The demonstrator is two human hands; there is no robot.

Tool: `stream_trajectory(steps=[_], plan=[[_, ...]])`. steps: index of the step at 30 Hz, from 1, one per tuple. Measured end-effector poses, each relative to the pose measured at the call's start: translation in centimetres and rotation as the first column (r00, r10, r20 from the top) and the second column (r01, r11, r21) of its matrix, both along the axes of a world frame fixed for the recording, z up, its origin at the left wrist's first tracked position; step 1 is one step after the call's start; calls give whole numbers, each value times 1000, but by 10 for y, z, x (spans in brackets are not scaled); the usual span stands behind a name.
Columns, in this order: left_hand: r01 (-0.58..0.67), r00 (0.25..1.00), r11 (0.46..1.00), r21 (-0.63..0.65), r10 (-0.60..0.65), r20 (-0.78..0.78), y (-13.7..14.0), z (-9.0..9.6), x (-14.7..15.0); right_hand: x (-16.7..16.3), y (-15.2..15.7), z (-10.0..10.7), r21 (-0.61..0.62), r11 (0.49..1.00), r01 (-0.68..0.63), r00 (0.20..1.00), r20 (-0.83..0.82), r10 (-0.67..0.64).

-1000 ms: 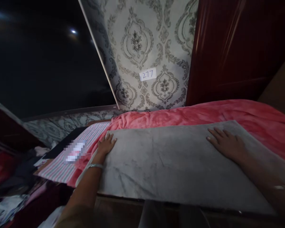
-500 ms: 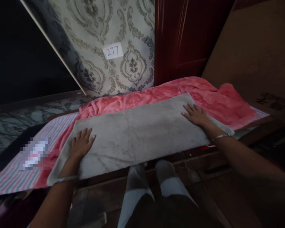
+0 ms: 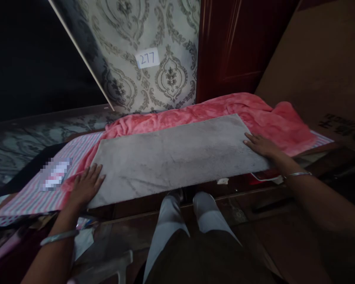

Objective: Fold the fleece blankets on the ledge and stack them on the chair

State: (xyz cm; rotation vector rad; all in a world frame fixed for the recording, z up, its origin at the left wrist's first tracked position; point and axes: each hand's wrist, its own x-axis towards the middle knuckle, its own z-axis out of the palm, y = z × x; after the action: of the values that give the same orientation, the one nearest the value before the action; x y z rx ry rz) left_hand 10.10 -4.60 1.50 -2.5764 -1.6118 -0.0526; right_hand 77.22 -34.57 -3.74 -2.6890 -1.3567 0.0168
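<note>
A grey plush cloth (image 3: 171, 157) lies flat across a pink plush blanket (image 3: 278, 122), with faint creases near its front left. My left hand (image 3: 87, 185) rests at the cloth's left edge, fingers stretched out and lying partly over it. At the opposite end my right hand (image 3: 262, 146) is laid flat, its fingertips touching the right edge. Neither hand grasps anything. The cloth's edges beneath both palms are hidden. Each wrist wears a metal bangle.
Striped fabric (image 3: 79, 144) shows beneath the blanket at both ends. Behind stands a patterned wall with a paper label (image 3: 148, 58) reading 277. A dark screen (image 3: 41, 59) is at left, a cardboard box (image 3: 319, 67) at right. A small white scrap (image 3: 223, 181) lies below the cloth.
Both hands have slid outward from the cloth's top to its ends. The cloth's left and right ends show less than before, and its visible outline is shorter. The view has shifted slightly.
</note>
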Motion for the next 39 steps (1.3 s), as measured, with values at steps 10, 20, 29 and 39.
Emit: stream_trajectory(steps=[10,20,29,39], plan=[[87,992,969,230,-105,66,-60,-26,-34,-46,-47,1,210,974,81,995,46,-93],[228,944,923,310,-287,161,-60,-56,-65,-96,-93,-43,346,933,-102,979,200,32],[250,924,892,377,-336,184,-55,-59,-70,-86,-93,-18,567,824,-14,988,134,-75],[49,898,975,217,-138,418,-73,-48,-65,-79,-98,-12,607,780,152,988,-103,-112]])
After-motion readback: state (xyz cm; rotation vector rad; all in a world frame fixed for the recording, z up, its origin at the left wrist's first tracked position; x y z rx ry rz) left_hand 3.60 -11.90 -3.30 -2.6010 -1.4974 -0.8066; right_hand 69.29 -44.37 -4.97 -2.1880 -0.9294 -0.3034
